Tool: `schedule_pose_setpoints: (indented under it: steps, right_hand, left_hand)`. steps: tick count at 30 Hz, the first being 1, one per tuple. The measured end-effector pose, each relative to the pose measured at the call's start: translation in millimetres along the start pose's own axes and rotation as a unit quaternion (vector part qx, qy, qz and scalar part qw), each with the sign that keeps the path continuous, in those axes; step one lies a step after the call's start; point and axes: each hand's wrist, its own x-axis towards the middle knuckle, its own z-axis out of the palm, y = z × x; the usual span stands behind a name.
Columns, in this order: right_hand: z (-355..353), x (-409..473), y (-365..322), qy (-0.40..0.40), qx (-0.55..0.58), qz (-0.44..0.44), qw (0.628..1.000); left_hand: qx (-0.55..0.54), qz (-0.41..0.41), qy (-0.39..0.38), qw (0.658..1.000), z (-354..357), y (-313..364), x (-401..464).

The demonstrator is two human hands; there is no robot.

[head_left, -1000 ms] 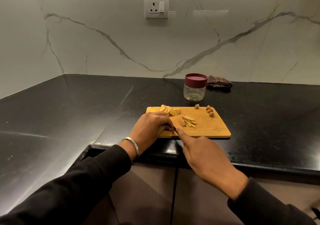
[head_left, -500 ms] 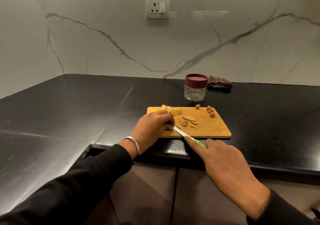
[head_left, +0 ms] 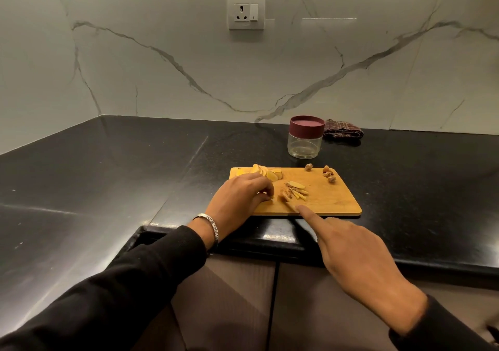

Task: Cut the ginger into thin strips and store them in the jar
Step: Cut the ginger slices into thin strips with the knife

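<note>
On the rectangular wooden cutting board [head_left: 332,202], the left hand [head_left: 240,196] pinches a ginger slice; cut strips [head_left: 298,191] lie beside. The right hand [head_left: 359,256] grips a knife, now hiding its green handle. The lidded glass jar [head_left: 306,137] stands behind.

Both arms reach forward in black sleeves. The left hand [head_left: 241,194] lies knuckles up, fingers curled under, apparently pinching something small. The right hand [head_left: 356,253] points its index finger forward, other fingers folded beneath.
</note>
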Motion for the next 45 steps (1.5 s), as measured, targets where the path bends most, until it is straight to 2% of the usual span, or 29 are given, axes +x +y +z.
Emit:
schedule_pose_setpoints:
  steps: [10,17,34,45]
  right_hand:
    - [0,11,-16,-0.015,0.167,0.002,0.986]
    - [-5,8,-19,-0.026,0.106,-0.008,0.994]
    - [4,19,-28,-0.007,0.122,-0.030,0.992]
    - [1,19,-30,-0.029,0.057,-0.052,0.997]
  left_hand:
    - [-0.026,-0.003,-0.004,1.000,-1,-1,-1]
    - [-0.025,-0.002,0.000,1.000,-2,0,-2]
    - [0.009,0.004,0.017,1.000,-1,-1,-2]
    - [0.007,-0.019,0.044,0.999,2,-4,-2]
